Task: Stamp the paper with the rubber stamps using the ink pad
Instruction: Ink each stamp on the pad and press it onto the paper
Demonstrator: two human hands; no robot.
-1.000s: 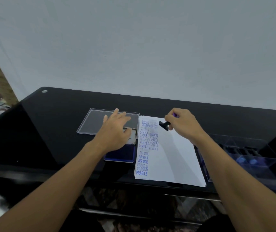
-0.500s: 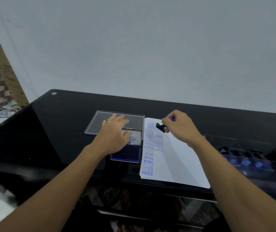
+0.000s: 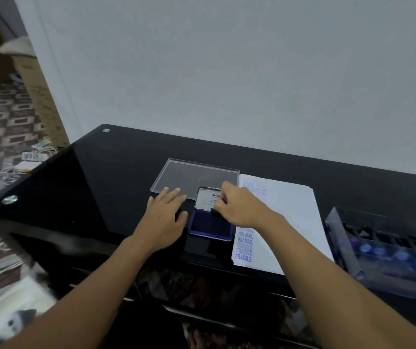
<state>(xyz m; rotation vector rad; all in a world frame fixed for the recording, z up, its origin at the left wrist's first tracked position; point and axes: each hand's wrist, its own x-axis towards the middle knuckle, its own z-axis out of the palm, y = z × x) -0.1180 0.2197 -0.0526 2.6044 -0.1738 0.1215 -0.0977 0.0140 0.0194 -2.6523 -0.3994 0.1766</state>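
The right hand (image 3: 239, 210) pinches a small black stamp (image 3: 215, 212) between curled fingers and thumb. It holds the stamp at the far right corner of the ink pad (image 3: 209, 225), whose metal lid (image 3: 207, 197) stands open behind it. The hand hides the stamp face, so I cannot tell whether it touches the ink. The left hand (image 3: 163, 217) lies flat on the black worktop (image 3: 96, 187), just left of the ink pad, with its fingers straight and released and holding nothing. The paper (image 3: 292, 217) lies just right of the pad. A column of blue prints runs down its left edge, with AIR MAIL and FRAGILE readable near the bottom.

The step in hand looks like inking. To do it well, the stamp should meet the pad flat with a light, even press and no rocking, so the whole face takes ink. The pad looks light, so the left hand could brace its edge against sliding. After that, the stamp should lift straight up and travel level to a bare patch of paper beside the column.
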